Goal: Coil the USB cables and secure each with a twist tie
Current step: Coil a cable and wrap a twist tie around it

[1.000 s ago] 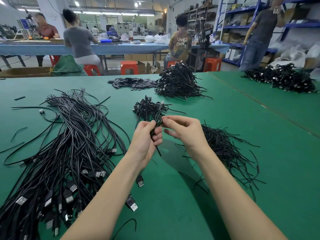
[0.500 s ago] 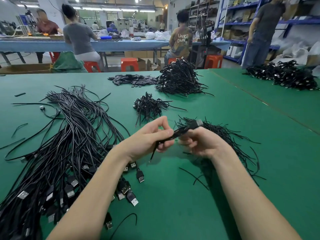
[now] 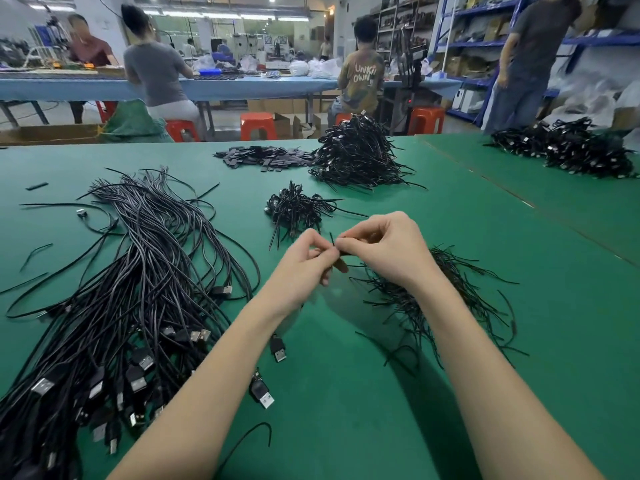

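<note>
At your 7 o'clock the loose USB cables [image 3: 114, 299] are lying in a long sheaf on the green table [image 3: 346, 410], plugs toward you. Dead ahead, your left hand [image 3: 304, 271] and right hand [image 3: 388, 251] are meeting fingertip to fingertip, both pinching a small black coiled cable [image 3: 341, 256] with its twist tie [image 3: 331, 238] sticking up. Loose ties [image 3: 433, 299] are lying at 2 o'clock beneath your right wrist. Farther, at 12, finished bundles [image 3: 298, 209] are sitting before a bigger heap [image 3: 356, 157].
</note>
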`<action>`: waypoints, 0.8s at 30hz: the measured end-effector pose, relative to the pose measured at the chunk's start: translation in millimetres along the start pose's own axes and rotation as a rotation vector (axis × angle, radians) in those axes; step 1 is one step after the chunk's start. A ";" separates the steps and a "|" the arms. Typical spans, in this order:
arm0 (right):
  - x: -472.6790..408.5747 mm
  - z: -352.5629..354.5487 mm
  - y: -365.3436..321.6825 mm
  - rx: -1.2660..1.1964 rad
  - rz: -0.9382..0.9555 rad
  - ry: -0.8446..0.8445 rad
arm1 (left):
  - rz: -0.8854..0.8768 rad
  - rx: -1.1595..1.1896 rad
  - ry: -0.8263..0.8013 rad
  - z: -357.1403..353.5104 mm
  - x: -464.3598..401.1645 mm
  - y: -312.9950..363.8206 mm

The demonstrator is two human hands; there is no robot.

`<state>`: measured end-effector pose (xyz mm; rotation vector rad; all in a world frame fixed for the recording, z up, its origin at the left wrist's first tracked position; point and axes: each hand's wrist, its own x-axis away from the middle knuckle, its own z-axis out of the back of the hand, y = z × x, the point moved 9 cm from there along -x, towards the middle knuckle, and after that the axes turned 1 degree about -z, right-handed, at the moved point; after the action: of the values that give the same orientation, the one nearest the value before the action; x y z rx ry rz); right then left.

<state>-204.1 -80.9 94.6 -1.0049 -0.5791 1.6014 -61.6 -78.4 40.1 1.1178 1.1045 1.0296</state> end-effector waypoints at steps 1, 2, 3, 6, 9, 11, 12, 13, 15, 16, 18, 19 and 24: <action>0.1 -2.0 -5.0 0.003 0.042 0.021 | 0.035 0.106 0.026 2.4 -1.7 -3.3; 0.6 -3.3 -9.3 0.006 0.077 0.036 | 0.061 0.190 0.047 4.1 -2.6 -5.6; 1.2 -4.3 -12.2 0.011 0.098 0.041 | 0.069 0.234 0.069 5.5 -3.2 -6.7; 2.9 -6.5 -12.9 0.035 0.098 -0.014 | -0.078 -0.058 0.162 16.1 -1.4 4.0; 4.2 -5.2 -5.9 0.012 0.014 -0.086 | -0.317 -0.373 0.248 14.7 11.1 29.6; 4.3 -1.5 0.0 -0.075 -0.048 -0.064 | -0.424 -0.441 0.253 10.3 17.5 38.4; 3.8 -0.1 2.3 -0.108 -0.066 -0.039 | -0.462 -0.483 0.246 7.8 19.4 41.2; 3.2 0.3 3.9 -0.117 -0.078 -0.019 | -0.492 -0.529 0.243 5.8 20.5 42.8; 2.0 -1.6 2.9 -0.102 -0.072 0.001 | -0.535 -0.607 0.259 6.0 21.1 44.5; 1.5 -3.0 1.0 -0.106 -0.059 0.002 | -0.550 -0.630 0.272 7.6 21.1 45.5; 0.9 -4.3 -0.8 -0.122 -0.046 -0.004 | -0.556 -0.654 0.271 8.4 20.9 46.4; 0.2 -4.1 -0.5 -0.112 -0.045 -0.003 | -0.547 -0.662 0.262 7.1 20.6 46.6; -1.6 -2.7 -1.5 0.057 0.001 0.054 | -0.431 -0.583 0.236 7.8 15.3 47.3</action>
<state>-201.0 -82.4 94.9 -1.0029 -0.4931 1.5783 -54.6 -57.7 85.4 0.2808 1.0675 1.0524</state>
